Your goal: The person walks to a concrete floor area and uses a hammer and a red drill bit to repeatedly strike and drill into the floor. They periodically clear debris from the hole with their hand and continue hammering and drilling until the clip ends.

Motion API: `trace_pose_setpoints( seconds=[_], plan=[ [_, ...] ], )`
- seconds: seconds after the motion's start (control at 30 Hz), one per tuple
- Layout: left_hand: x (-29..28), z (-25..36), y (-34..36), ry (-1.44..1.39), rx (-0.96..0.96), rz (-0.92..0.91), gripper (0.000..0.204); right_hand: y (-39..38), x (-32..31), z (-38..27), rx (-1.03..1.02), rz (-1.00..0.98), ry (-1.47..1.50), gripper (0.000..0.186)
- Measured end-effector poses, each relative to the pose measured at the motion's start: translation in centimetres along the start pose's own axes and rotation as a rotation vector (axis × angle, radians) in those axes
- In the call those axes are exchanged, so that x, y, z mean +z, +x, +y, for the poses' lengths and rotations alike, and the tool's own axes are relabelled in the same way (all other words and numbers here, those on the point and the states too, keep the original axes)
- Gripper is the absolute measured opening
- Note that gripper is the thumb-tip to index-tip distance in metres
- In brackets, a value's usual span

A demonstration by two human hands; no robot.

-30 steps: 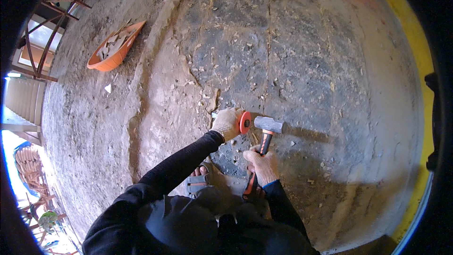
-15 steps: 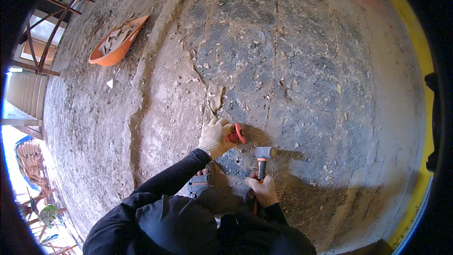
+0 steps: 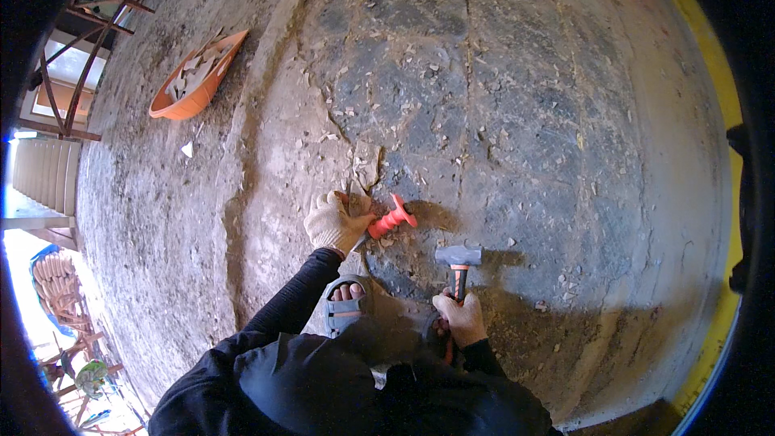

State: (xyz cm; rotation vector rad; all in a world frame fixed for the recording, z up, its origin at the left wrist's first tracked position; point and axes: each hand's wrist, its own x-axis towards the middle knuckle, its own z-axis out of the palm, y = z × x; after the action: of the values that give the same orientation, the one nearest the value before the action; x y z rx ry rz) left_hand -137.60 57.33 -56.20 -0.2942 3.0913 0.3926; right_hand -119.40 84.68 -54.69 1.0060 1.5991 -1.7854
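My left hand (image 3: 333,222), in a pale knit glove, is over the broken floor edge. Its fingers are closed at the lower end of a chisel (image 3: 393,219) with a ribbed red grip and round guard. The chisel slants up to the right, its steel end partly hidden by the glove. A brownish fragment (image 3: 358,204) shows between thumb and forefinger; whether it is gripped is unclear. Also gloved, my right hand (image 3: 462,319) is wrapped round the black-and-orange handle of a hammer (image 3: 458,256), whose grey head points away from me.
An orange tub (image 3: 196,99) holding rubble stands at the far left. Chips and dust litter the dark floor (image 3: 517,161), and a raised ridge (image 3: 242,169) runs along its left. My sandalled foot (image 3: 347,303) is just below the left hand. Scaffolding (image 3: 85,73) stands at the left edge.
My left hand has shifted left and slightly nearer, showing more of the chisel's red grip, which now slants. The hammer has moved little. My foot shows more fully.
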Motion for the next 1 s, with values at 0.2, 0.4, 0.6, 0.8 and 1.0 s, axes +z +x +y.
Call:
trace_pose_setpoints(
  seconds=[0.2, 0.4, 0.6, 0.8, 1.0],
  plan=[
    [0.1, 0.0, 0.3, 0.029, 0.025, 0.034, 0.071, 0.0, -0.2, -0.2, -0.007, -0.028, 0.084, 0.019],
    [-0.1, 0.3, 0.3, 0.015, 0.076, 0.077, 0.070, 0.5, 0.8, -0.2, -0.046, 0.003, 0.023, 0.019],
    [-1.0, -0.1, 0.4, -0.064, 0.072, 0.065, 0.073, 0.2, 0.6, -0.5, -0.016, -0.034, 0.021, 0.019],
    [-2.4, 0.6, 1.6, -0.309, -0.056, 0.003, 0.069, 0.5, 0.7, -0.1, -0.020, 0.018, 0.000, 0.021],
    [-1.5, 3.8, 6.3, -0.183, 0.016, 0.047, 0.071, 1.1, 0.4, 0.7, -0.060, 0.001, -0.094, 0.023]
  ],
)
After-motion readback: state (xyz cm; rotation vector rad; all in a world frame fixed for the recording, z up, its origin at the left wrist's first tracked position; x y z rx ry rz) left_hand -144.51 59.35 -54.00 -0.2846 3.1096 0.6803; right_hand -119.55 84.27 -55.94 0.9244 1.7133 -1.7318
